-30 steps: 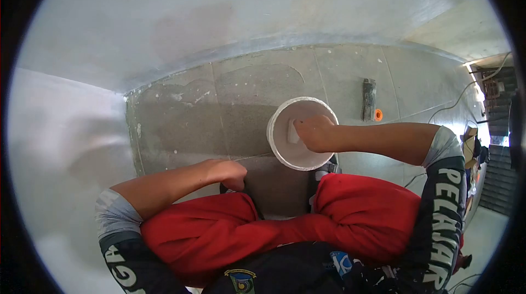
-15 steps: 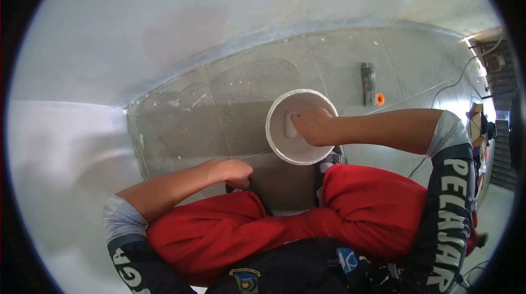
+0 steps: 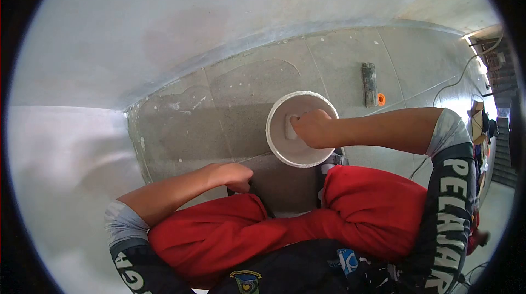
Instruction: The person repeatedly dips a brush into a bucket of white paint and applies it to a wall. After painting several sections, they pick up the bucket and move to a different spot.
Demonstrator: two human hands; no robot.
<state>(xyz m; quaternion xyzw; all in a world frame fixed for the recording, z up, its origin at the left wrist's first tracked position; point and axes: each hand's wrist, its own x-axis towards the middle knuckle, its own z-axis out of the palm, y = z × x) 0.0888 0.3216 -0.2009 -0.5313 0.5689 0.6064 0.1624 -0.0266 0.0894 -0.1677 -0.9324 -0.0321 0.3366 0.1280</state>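
Note:
A round white bucket [image 3: 275, 151] stands on the tiled floor in front of me, its rim crusted with pale material. My right hand [image 3: 315, 128] reaches inside it, fingers closed on a small whitish block [image 3: 291, 128]. My left hand [image 3: 235, 177] rests near my left knee, its fingers curled in and partly hidden beneath it; whether it holds anything does not show. Between my red-clad legs lies a dark flat surface [image 3: 285, 182].
Beyond the bucket, a dark elongated bar [image 3: 369, 85] lies on the floor [image 3: 263, 83] beside an orange ring [image 3: 381, 99]. Pale walls [image 3: 137, 31] curve round the front and left. A cable [image 3: 457, 81] and a cardboard box [image 3: 477, 121] are at the right.
The view has shifted very slightly. My right hand is still inside the bucket with the whitish block, and my left hand has hardly moved.

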